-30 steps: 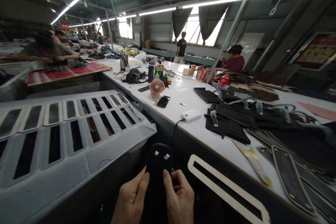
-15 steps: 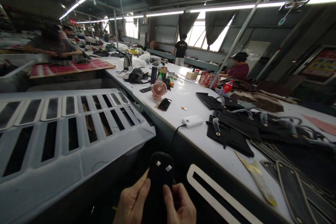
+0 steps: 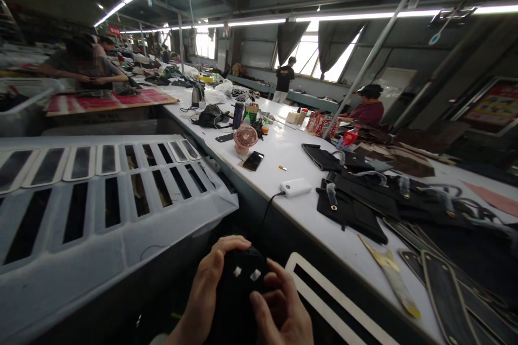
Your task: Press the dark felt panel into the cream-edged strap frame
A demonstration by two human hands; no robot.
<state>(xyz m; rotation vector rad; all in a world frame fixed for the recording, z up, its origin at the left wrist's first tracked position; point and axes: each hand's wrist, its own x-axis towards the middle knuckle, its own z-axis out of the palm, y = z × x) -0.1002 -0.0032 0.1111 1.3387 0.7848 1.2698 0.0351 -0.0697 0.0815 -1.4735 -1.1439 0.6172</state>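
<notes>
A dark, round-ended piece [image 3: 238, 296] with two small shiny bits near its top is held low in front of me. My left hand [image 3: 206, 285] wraps round its left side, the fingers curled over the top edge. On the right side my right hand [image 3: 283, 302] grips it with the thumb on its face and the fingers bent behind the edge. The lower part of the piece is lost in shadow. Just right of my right hand lies a pale frame-shaped strip [image 3: 332, 302] with a long slot.
A white table [image 3: 291, 156] bears a pink fan [image 3: 245, 137], a phone [image 3: 253, 160], a white power bank [image 3: 295, 187] with a cable, and black bag parts [image 3: 352, 210]. At left stands a slotted pale rack [image 3: 133, 237]. Several people work farther off.
My left hand has moved up and over the top edge of the dark piece. My right fingers have risen along its side. The standing person in the background has turned.
</notes>
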